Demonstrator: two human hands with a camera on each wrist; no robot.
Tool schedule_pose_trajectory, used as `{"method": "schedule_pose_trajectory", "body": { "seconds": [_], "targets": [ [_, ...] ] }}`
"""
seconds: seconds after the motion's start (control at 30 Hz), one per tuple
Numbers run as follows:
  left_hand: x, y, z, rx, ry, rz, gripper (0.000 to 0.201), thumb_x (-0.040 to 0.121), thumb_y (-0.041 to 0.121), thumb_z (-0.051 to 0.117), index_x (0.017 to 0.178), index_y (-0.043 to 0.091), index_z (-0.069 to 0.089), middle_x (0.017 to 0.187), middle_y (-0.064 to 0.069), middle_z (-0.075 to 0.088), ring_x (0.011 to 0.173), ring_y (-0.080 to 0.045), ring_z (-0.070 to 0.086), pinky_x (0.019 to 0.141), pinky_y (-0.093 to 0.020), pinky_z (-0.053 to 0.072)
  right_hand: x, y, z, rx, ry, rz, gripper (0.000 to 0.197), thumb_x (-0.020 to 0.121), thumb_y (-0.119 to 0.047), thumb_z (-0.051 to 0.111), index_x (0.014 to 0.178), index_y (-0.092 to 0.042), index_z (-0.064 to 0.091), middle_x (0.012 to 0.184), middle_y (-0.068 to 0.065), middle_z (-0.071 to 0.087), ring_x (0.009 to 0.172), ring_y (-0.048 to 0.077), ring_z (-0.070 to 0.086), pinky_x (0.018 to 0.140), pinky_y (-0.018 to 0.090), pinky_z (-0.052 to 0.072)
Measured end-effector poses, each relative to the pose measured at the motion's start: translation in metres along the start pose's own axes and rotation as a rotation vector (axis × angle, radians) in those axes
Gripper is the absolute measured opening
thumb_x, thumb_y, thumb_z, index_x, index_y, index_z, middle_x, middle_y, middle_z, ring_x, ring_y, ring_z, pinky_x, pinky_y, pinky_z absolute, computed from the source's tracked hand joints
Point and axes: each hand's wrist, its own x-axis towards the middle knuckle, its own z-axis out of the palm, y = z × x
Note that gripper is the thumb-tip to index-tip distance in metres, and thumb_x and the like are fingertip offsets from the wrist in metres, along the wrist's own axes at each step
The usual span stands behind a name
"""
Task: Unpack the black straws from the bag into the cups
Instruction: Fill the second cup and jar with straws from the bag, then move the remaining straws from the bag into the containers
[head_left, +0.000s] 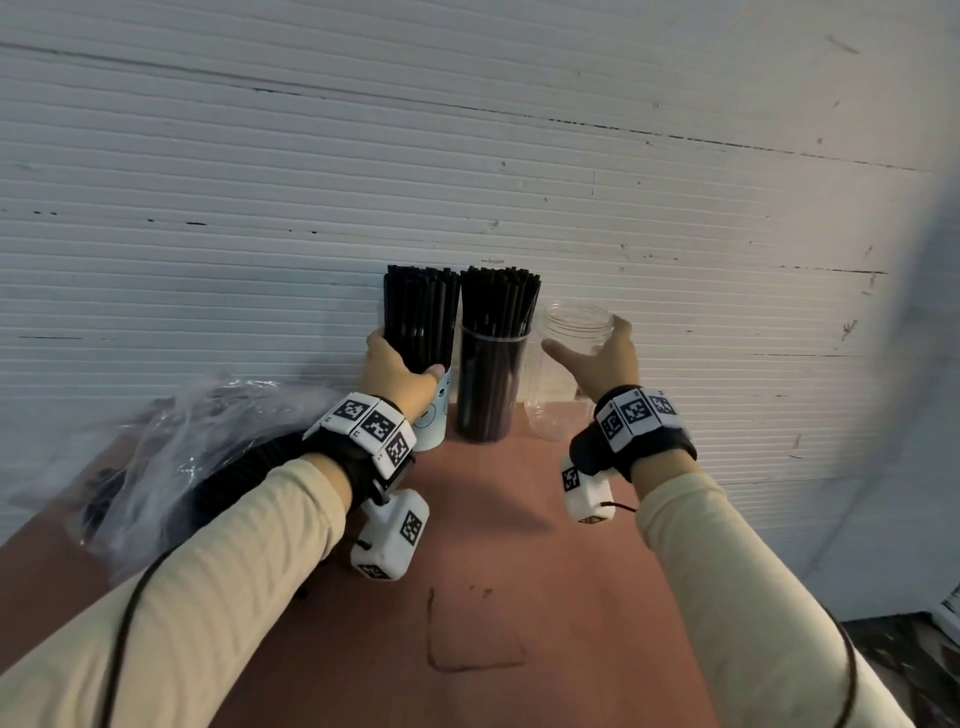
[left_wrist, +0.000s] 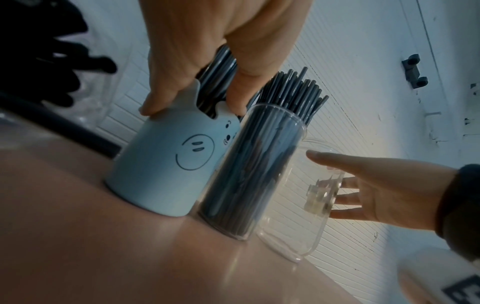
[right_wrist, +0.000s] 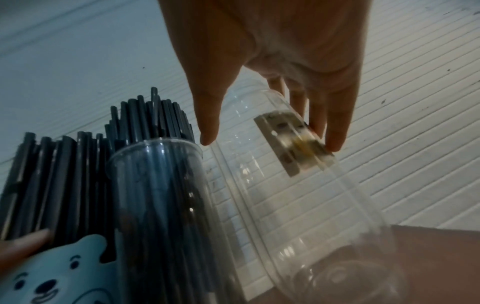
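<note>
Three cups stand in a row at the back of the counter, against the ribbed white wall. Left: pale blue cup, printed with a line-drawn smiley and a cartoon bear face; no readable writing on it. Middle: clear tall cup, packed with black straws that stand above its rim. Right: clear jar, nothing inside, carrying one small label too blurred to read. The blue cup and the middle cup touch; the jar sits just beside the middle cup. A second bundle of straws stands upright in the blue cup, so two bundles are counted; single straws are too many and too tightly packed to count. Left hand: grip clasps this bundle just above the blue cup's rim, thumb on the near side, fingers wrapped round the far side. Right hand: grip released, fingers straight and spread, thumb on one side of the jar's neck and fingers on the other; the fingertips lie at the label, contact uncertain. One crumpled clear bag lies at the left of the counter, dark contents inside it, number unclear. Both wrists wear bands with square black-and-white marker tags.
</note>
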Motion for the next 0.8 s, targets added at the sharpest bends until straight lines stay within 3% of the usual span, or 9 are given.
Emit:
{"method": "schedule_pose_trajectory", "body": {
  "seconds": [0.13, 0.23, 0.33, 0.4, 0.47, 0.57, 0.63, 0.73, 0.8],
  "targets": [
    [-0.005, 0.007, -0.004, -0.004, -0.022, -0.013, 0.074, 0.082, 0.014, 0.073, 0.141, 0.009, 0.029, 0.132, -0.011, 0.053, 0.121, -0.028, 0.053, 0.092, -0.025, 0.037, -0.010, 0.002, -0.006, 0.042, 0.014, -0.005, 0.099, 0.066, -0.045, 0.083, 0.142, -0.014, 0.027, 0.137, 0.011, 0.045, 0.122, 0.029, 0.050, 0.101, 0.045, 0.046],
    [-0.011, 0.016, -0.011, -0.001, -0.040, -0.010, 0.071, 0.082, 0.015, 0.074, 0.138, 0.008, 0.032, 0.132, -0.010, 0.054, 0.121, -0.028, 0.054, 0.088, -0.024, 0.037, -0.028, 0.001, -0.015, 0.063, 0.000, -0.017, 0.107, 0.053, -0.056, 0.079, 0.139, -0.019, 0.028, 0.131, 0.008, 0.047, 0.113, 0.031, 0.057, 0.088, 0.052, 0.054],
    [-0.022, 0.028, -0.022, 0.014, -0.051, 0.012, 0.071, 0.081, 0.014, 0.074, 0.138, 0.006, 0.032, 0.135, -0.011, 0.052, 0.124, -0.028, 0.051, 0.086, -0.023, 0.034, -0.048, -0.003, -0.023, 0.060, -0.044, -0.063, 0.098, 0.061, -0.046, 0.081, 0.139, -0.017, 0.028, 0.130, 0.007, 0.049, 0.110, 0.025, 0.057, 0.077, 0.040, 0.058],
    [-0.031, 0.035, -0.034, 0.043, -0.075, 0.019, 0.081, 0.082, 0.012, 0.074, 0.146, 0.007, 0.024, 0.144, -0.010, 0.044, 0.130, -0.026, 0.045, 0.089, -0.022, 0.032, -0.063, -0.009, -0.025, 0.084, -0.093, -0.087, 0.091, 0.065, -0.041, 0.081, 0.136, -0.018, 0.029, 0.125, 0.006, 0.052, 0.091, 0.022, 0.064, 0.057, 0.031, 0.057],
    [-0.041, 0.040, -0.052, 0.077, -0.091, 0.051, 0.083, 0.080, 0.012, 0.074, 0.148, 0.012, 0.025, 0.148, -0.009, 0.040, 0.131, -0.025, 0.044, 0.095, -0.025, 0.036, -0.081, -0.019, -0.024, 0.101, -0.142, -0.120, 0.082, 0.069, -0.035, 0.081, 0.132, -0.018, 0.030, 0.118, 0.006, 0.057, 0.072, 0.019, 0.064, 0.048, 0.029, 0.054],
    [-0.054, 0.043, -0.082, 0.139, -0.100, 0.144, 0.053, 0.078, 0.013, 0.073, 0.125, 0.024, 0.053, 0.130, -0.003, 0.056, 0.117, -0.019, 0.055, 0.096, -0.032, 0.045, -0.103, -0.031, -0.015, 0.135, -0.214, -0.140, 0.077, 0.072, -0.030, 0.081, 0.130, -0.016, 0.033, 0.108, 0.004, 0.062, 0.066, 0.018, 0.063, 0.050, 0.031, 0.055],
    [-0.061, 0.044, -0.105, 0.207, -0.102, 0.206, 0.034, 0.077, 0.013, 0.072, 0.106, 0.028, 0.060, 0.113, 0.005, 0.062, 0.104, -0.016, 0.060, 0.088, -0.028, 0.045, -0.116, -0.036, -0.007, 0.142, -0.243, -0.178, 0.080, 0.068, -0.036, 0.083, 0.128, -0.016, 0.035, 0.110, 0.004, 0.059, 0.076, 0.021, 0.065, 0.056, 0.031, 0.056],
    [-0.071, 0.039, -0.139, 0.333, -0.098, 0.254, 0.031, 0.077, 0.014, 0.070, 0.102, 0.029, 0.062, 0.109, 0.007, 0.062, 0.095, -0.013, 0.059, 0.084, -0.028, 0.045, -0.131, -0.042, 0.003, 0.154, -0.263, -0.181, 0.076, 0.067, -0.037, 0.085, 0.122, -0.016, 0.037, 0.116, 0.003, 0.055, 0.095, 0.019, 0.065, 0.068, 0.030, 0.058],
    [-0.076, 0.032, -0.161, 0.416, -0.095, 0.245, 0.033, 0.076, 0.015, 0.070, 0.104, 0.032, 0.062, 0.112, 0.008, 0.059, 0.100, -0.014, 0.055, 0.089, -0.032, 0.046, -0.138, -0.046, 0.007, 0.165, -0.260, -0.178, 0.072, 0.067, -0.036, 0.084, 0.117, -0.019, 0.037, 0.118, 0.005, 0.055, 0.102, 0.019, 0.062, 0.083, 0.036, 0.057]
  ]
}}
